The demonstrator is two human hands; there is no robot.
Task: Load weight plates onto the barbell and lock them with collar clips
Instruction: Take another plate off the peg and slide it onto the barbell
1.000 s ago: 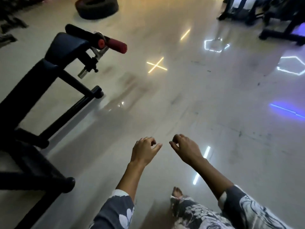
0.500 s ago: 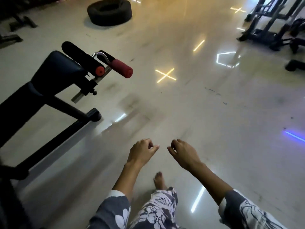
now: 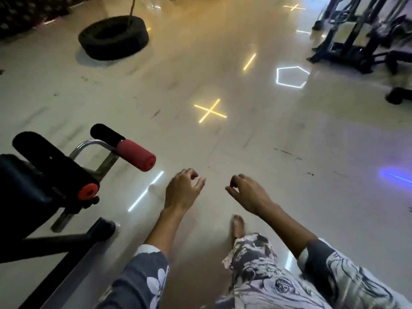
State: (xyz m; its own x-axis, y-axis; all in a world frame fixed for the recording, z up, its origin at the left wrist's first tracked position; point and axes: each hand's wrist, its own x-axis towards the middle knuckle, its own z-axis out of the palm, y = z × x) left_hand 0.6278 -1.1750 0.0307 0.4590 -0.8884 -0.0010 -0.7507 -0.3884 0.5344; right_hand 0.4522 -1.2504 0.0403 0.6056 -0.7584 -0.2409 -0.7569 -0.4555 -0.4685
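While both hands (image 3: 214,192) hang empty, nothing legible shows.

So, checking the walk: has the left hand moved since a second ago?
Yes: the left hand has travelled forward; it is now nearly level with the bench's red foam roller, once far ahead.

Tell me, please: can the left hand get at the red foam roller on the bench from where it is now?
Probably yes. The left hand is empty with fingers loosely curled, the red foam roller lies close on its left, and only bare floor shows between them.
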